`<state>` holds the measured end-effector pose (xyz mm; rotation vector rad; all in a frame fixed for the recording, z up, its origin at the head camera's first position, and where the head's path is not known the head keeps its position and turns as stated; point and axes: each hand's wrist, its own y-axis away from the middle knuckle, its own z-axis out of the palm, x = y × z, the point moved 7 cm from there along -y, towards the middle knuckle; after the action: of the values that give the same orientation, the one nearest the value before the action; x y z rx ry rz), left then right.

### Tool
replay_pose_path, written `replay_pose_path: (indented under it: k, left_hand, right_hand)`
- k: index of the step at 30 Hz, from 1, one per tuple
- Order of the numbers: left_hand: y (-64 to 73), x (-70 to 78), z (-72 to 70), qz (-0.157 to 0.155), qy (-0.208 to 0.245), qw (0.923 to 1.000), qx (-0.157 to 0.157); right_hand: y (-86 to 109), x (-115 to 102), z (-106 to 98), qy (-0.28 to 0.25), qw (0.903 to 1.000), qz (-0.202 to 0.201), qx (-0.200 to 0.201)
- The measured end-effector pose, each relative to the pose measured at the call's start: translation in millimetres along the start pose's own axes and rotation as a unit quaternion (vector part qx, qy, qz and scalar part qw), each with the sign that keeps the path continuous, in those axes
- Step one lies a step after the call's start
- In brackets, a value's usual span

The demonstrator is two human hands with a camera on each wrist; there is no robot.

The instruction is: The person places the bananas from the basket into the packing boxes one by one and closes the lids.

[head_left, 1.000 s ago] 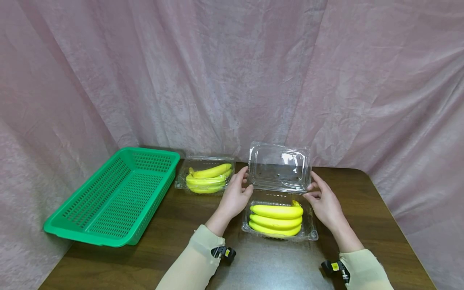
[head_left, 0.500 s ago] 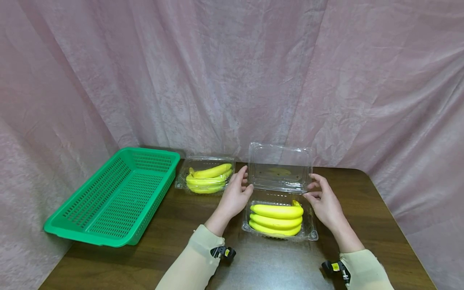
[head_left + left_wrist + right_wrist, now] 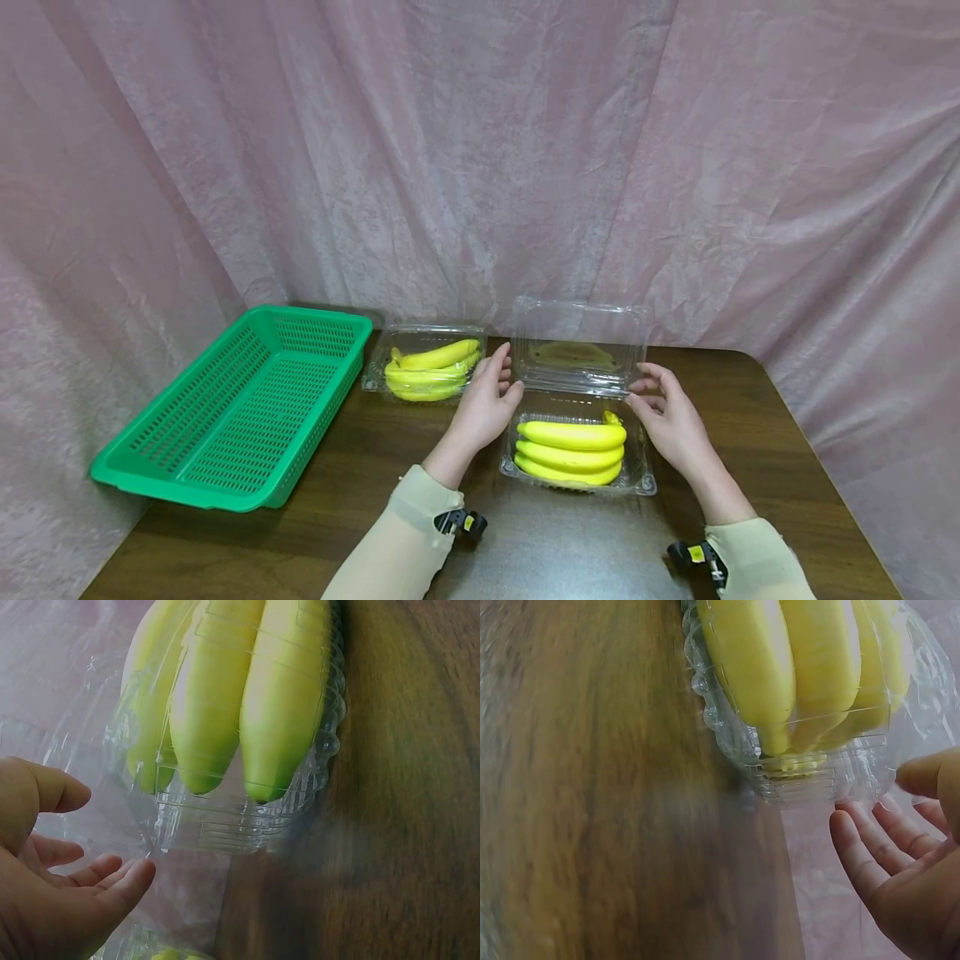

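A clear plastic clamshell box (image 3: 652, 483) stands on the table with its lid (image 3: 581, 317) raised at the back. Several yellow bananas (image 3: 570, 436) lie side by side in its base, their tips greenish in the left wrist view. My left hand (image 3: 486, 408) is beside the box's back left corner, thumb and fingers spread apart with nothing between them. On the opposite side is my right hand (image 3: 672, 421), thumb by the hinge edge and fingers loosely bent. In the right wrist view its thumb tip (image 3: 909, 778) is at the plastic edge; firm contact is unclear.
Left of my left hand sits a second clear box (image 3: 372, 382), lid down, with bananas (image 3: 435, 367) inside. A green perforated basket (image 3: 281, 483) lies at the table's left. Behind the brown wooden table (image 3: 757, 467) hangs a pink curtain (image 3: 480, 167).
The lid has tilted slightly, losing its bright glare and now reflecting the bananas. My right fingers have lowered a little from the lid's side. The left hand is nearly still.
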<state>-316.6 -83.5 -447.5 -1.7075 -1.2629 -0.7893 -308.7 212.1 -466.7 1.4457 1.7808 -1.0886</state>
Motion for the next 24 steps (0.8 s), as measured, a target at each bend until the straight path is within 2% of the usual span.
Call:
replay_pose_path:
  k: [7, 16, 24]
  left_hand:
    - [0.3, -0.6, 0.2, 0.003, 0.016, 0.9999, -0.002]
    - [0.0, -2.4, 1.5, -0.003, 0.028, 0.9996, -0.009]
    - [-0.3, -0.6, 2.4, -0.002, 0.036, 0.9993, -0.011]
  right_hand:
    - [1.7, -0.5, -1.0, -0.02, 0.9997, -0.011, -0.013]
    - [3.4, -6.5, -11.4, 0.054, 0.9978, -0.028, 0.027]
    - [7.1, -6.4, -13.1, 0.075, 0.9972, -0.004, 0.004]
